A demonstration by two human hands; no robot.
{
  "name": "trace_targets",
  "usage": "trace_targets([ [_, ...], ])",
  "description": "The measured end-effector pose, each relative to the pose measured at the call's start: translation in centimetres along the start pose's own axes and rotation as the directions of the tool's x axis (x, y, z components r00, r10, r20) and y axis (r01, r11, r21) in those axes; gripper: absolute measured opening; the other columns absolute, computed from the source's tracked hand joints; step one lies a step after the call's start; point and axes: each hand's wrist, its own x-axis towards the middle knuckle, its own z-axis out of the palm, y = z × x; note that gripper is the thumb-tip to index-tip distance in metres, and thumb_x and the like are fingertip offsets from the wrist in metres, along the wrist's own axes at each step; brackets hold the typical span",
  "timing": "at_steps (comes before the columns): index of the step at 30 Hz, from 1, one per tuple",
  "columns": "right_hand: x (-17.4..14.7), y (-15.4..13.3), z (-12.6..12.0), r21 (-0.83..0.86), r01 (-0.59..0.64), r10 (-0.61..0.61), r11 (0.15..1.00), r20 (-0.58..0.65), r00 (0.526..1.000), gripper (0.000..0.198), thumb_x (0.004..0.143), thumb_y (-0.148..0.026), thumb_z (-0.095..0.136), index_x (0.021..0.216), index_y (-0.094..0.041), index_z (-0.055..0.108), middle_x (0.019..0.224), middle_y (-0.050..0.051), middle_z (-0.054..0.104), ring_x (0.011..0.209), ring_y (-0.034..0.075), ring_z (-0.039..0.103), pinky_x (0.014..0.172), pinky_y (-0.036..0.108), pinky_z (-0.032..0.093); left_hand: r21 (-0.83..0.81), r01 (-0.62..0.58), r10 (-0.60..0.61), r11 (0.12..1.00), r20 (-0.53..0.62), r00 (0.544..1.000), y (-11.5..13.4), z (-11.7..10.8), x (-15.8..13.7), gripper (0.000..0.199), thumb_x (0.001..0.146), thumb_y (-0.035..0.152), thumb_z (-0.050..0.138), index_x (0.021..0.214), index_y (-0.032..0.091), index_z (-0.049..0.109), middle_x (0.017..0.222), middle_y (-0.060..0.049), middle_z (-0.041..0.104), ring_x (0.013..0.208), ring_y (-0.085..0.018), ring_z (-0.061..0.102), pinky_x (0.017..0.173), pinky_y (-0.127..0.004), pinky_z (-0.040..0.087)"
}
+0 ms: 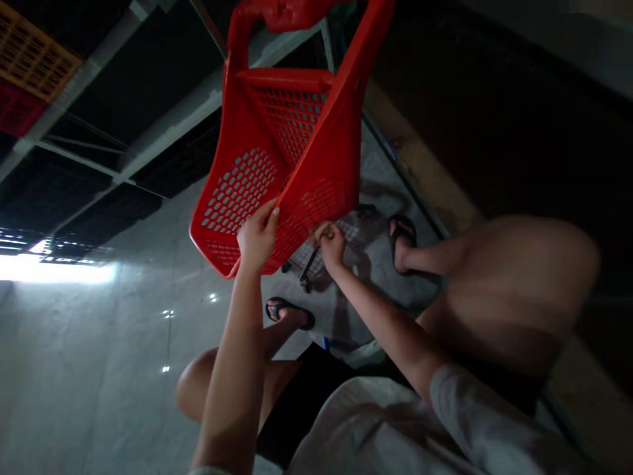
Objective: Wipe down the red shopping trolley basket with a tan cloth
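A red plastic shopping basket (346,138) with perforated walls tilts in front of me. My left hand (258,239) is closed on its near rim, the thumb lying along the edge. My right hand (332,245) is at the basket's lower outer side, fingers pinched around something small and brownish that I cannot make out. Just below those fingers a dark metal bar (309,265) slants down to a small caster (305,284). A wire-grid base (349,229) shows partly behind my right hand; the basket hides the rest.
At the upper left are metal shelf beams (173,122) with an orange crate (37,49) and a dark red crate (18,109). My sandalled feet (403,244) stand on the grey concrete floor (113,369) on both sides. Deep shadow covers the right side.
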Motion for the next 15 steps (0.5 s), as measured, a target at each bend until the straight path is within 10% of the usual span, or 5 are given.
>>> trace_targets([
  [7,19.9,-6.2,-6.5,-0.16,0.137,-0.173,0.978,-0.239,0.955,0.044,0.074,-0.001,0.046,0.111,-0.015,0.065,0.119,0.01,0.067,0.114,0.02,0.066,0.112,0.042,0.053,-0.076,0.017,-0.02,0.997,-0.036,0.999,0.6,0.4,0.0,0.046,0.102,0.066,0.059,0.125,0.034,0.082,0.107,-0.004,0.084,0.112,-0.032,0.075,0.087,-0.036,0.054],
  [15,7.9,2.8,-2.5,-0.312,0.189,-0.193,0.931,0.018,0.981,0.015,0.103,-0.025,0.067,0.111,-0.013,0.071,0.113,0.009,0.073,0.104,0.023,0.07,0.097,0.044,0.062,-0.115,0.034,-0.041,0.993,-0.06,0.997,1.5,1.0,1.9,0.043,0.098,0.066,0.066,0.115,0.03,0.085,0.096,-0.005,0.082,0.115,-0.032,0.072,0.087,-0.035,0.051],
])
